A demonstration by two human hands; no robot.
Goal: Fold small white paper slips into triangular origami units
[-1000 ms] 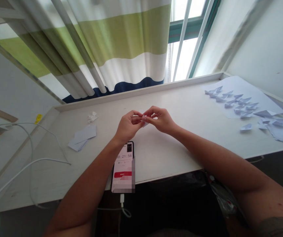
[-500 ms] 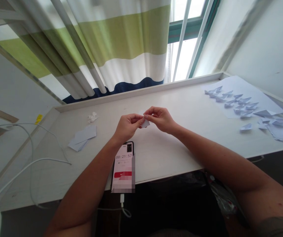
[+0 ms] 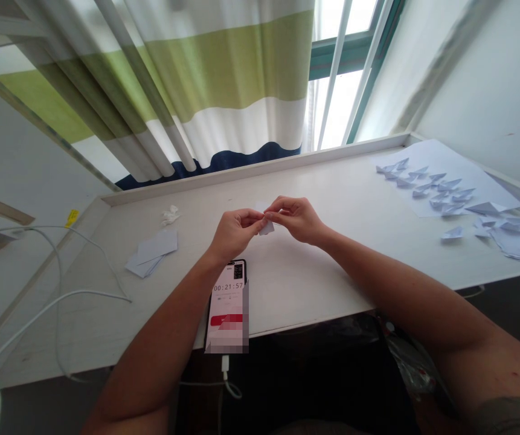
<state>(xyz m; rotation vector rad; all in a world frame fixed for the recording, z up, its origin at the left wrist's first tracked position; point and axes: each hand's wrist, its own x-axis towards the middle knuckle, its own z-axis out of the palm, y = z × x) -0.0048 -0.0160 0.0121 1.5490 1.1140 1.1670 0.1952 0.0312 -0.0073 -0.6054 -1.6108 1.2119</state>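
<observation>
A small folded piece of white paper [image 3: 267,228] is pinched above the middle of the white desk. My left hand [image 3: 237,232] grips its left side between thumb and fingers. From the right, my right hand [image 3: 296,220] pinches its upper edge, and the fingertips of both hands nearly meet. Much of the paper hides behind the fingers, so its exact folds cannot be made out. Several folded paper boats [image 3: 441,188] stand in rows at the far right, on and around a large white sheet [image 3: 427,152].
A stack of paper slips [image 3: 156,249] and a crumpled white scrap [image 3: 170,215] lie on the left of the desk [image 3: 323,284]. The phone [image 3: 227,302], showing a timer, sits at the front edge by my left forearm. White cables [image 3: 83,292] loop across the left side.
Both hands stay in nearly the same place. The folded paper has shifted very slightly between the fingers.
</observation>
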